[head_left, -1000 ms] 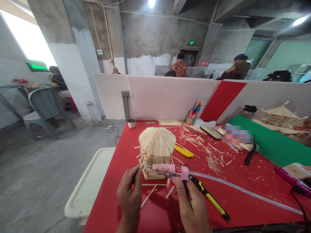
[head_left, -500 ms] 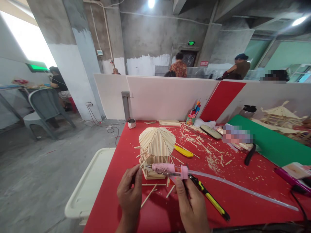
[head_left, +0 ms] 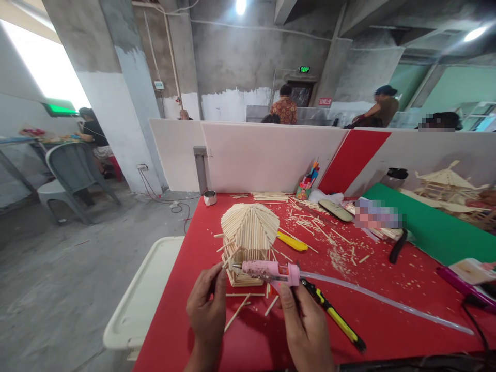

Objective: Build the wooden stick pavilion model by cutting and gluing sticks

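Observation:
A small house model of pale wooden sticks (head_left: pixel 250 227), with a pointed round roof, stands on the red table (head_left: pixel 174 310). My right hand (head_left: pixel 306 320) is closed around the handle of a pink glue gun (head_left: pixel 267 269), whose metal tip points left at the model's front left corner. From its rear a long clear glue stick (head_left: pixel 387 300) runs off to the right. My left hand (head_left: pixel 209 297) pinches a thin wooden stick (head_left: pixel 231 257) close to the tip. Loose sticks (head_left: pixel 237 313) lie between my hands. A yellow-black utility knife (head_left: pixel 337 318) rests beside my right hand.
A yellow cutter (head_left: pixel 292 241) lies right of the model, with scraps behind it. Farther back are a pen cup (head_left: pixel 304 191), a tape roll (head_left: pixel 210 197) and a green board (head_left: pixel 426 222). A white stool (head_left: pixel 143 294) stands at left. Several people are beyond the partition.

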`<state>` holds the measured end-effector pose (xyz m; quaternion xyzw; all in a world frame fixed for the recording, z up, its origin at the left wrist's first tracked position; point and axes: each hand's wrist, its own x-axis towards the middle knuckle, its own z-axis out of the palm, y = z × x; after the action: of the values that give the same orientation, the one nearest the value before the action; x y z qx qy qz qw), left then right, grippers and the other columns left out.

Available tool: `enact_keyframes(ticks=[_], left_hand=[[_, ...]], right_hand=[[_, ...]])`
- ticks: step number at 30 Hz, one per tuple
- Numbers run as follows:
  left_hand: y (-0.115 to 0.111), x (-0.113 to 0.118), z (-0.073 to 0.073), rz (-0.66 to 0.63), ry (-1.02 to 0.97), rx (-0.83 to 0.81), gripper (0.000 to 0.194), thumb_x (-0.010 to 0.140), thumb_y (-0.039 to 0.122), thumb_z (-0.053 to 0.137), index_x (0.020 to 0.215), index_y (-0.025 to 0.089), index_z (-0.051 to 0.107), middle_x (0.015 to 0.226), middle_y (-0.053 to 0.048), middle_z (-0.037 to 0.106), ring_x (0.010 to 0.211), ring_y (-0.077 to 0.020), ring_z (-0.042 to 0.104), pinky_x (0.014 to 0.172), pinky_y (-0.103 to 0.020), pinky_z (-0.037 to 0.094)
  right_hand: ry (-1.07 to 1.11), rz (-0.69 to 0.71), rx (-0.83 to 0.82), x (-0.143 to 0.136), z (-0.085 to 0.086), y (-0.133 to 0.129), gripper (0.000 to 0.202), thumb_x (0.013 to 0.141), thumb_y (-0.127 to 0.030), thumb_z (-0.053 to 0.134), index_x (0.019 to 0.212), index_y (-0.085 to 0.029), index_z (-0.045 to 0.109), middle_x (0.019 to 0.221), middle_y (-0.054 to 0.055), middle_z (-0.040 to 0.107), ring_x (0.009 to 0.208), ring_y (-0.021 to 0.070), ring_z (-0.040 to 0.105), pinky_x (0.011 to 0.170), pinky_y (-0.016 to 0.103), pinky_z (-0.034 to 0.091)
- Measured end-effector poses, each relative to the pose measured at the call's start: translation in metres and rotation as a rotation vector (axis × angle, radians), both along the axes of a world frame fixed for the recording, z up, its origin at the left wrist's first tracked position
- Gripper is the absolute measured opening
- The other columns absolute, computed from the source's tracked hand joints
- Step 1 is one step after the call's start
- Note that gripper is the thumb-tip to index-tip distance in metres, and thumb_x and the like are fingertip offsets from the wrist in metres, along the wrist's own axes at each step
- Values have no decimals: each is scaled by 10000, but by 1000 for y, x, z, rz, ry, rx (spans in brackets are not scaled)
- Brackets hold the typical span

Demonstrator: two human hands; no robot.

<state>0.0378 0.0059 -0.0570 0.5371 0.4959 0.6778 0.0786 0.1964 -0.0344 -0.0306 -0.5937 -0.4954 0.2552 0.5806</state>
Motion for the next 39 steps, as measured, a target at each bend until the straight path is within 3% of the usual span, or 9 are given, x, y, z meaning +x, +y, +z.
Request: enact_keyframes(ticks=[17,25,39], left_hand=[[1,0,9,-13,61,43,146,819,129,644,932,201,702,827,-19,704,753,-140,650,686,-229,519],[0,1,17,69,212,114,156,810,85,635,913,188,690,765,-17,684,645,-122,613,567,-220,480],[2,1,16,88,209,107,132,810,111,627,893,192,689,736,-11,681,621,-123,609,574,-227,486]], right_hand=[[58,4,-19,-2,1,-1,465,843,-594,507,1058,-216,673,1073,75,695,1017,244,616,880,305,431],[37,13,-15,-1,1,-1,448,856,-583,488,1015,-209,677,1023,81,703,971,244,620,848,300,448],[34,29,-4,1,1,-2,426,861,-574,489,977,-208,671,989,83,706,928,241,623,814,304,458]])
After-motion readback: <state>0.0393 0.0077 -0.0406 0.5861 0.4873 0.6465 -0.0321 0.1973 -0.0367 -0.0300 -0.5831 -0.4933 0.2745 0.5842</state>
